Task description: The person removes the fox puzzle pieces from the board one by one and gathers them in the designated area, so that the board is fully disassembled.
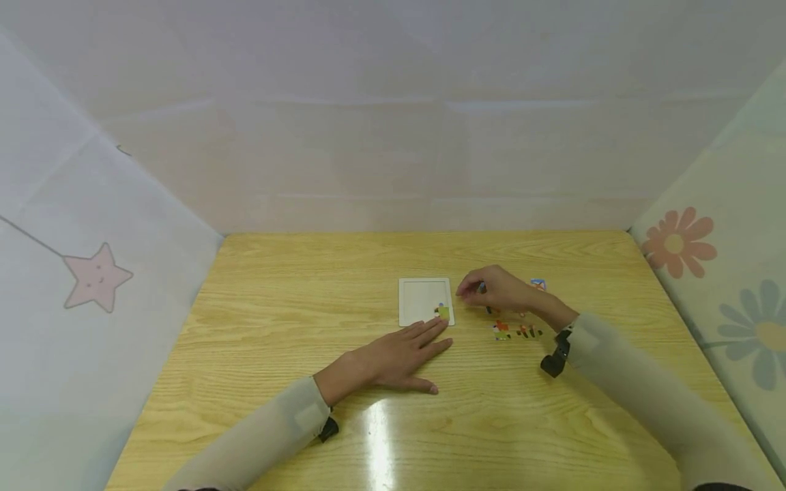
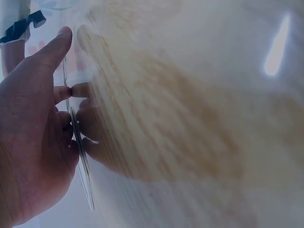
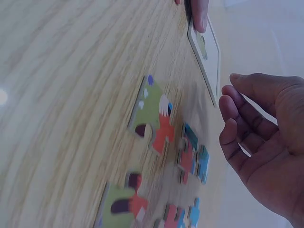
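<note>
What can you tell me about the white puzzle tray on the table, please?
The puzzle tray is a flat white square board with a raised rim and rounded corners, probably card or thin wood. It lies flat on the wooden table, near the middle. One green and yellow puzzle piece sits in its near right corner; the rest of the recess is bare. The left hand lies flat with its fingertips touching the tray's near edge. The right hand hovers just to the right of it.

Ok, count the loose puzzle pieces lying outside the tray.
4 show by the right wrist view: two green-orange ones and two red-blue ones, beside the right hand. More may be hidden.
</note>
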Available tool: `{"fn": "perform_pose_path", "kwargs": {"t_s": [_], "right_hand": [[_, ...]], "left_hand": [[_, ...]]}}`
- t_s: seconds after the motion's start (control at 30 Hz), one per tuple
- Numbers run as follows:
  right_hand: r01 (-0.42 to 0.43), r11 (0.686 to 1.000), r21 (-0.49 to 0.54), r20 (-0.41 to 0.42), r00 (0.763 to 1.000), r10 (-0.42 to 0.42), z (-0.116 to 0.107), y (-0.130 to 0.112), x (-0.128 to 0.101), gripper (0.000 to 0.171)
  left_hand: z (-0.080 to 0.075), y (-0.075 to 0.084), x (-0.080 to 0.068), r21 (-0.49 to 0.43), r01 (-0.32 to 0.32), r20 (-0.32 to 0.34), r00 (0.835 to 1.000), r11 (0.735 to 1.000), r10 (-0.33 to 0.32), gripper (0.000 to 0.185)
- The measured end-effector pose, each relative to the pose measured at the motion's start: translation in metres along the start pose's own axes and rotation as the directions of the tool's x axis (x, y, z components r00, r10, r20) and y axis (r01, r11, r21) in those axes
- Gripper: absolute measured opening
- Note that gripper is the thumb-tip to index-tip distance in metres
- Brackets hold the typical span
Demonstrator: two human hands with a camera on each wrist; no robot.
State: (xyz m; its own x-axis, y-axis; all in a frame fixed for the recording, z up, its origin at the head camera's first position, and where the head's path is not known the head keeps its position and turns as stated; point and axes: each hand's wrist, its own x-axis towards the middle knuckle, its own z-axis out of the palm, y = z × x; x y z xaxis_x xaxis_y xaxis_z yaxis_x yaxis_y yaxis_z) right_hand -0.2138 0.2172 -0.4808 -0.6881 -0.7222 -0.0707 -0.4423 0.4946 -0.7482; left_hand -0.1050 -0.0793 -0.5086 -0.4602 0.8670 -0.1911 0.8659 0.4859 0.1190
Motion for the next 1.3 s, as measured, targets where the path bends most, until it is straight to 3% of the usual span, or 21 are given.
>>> {"fn": "perform_pose_path", "kwargs": {"t_s": [0.5,1.3], "right_hand": [[0.074,0.996,-0.049,0.014,0.997,-0.074,0.021,-0.002,0.029,0.020],[0.017,0.998,-0.054,0.038,0.999,-0.015,0.032,-0.007,0.033,0.017]], "left_hand": [[0.000,-0.001,-0.001,0.003,-0.009,0.000,1.000,1.000,0.009,0.093],[0.000,-0.003,-0.004,-0.021,-0.018,-0.023,1.000,1.000,0.017,0.092]]}}
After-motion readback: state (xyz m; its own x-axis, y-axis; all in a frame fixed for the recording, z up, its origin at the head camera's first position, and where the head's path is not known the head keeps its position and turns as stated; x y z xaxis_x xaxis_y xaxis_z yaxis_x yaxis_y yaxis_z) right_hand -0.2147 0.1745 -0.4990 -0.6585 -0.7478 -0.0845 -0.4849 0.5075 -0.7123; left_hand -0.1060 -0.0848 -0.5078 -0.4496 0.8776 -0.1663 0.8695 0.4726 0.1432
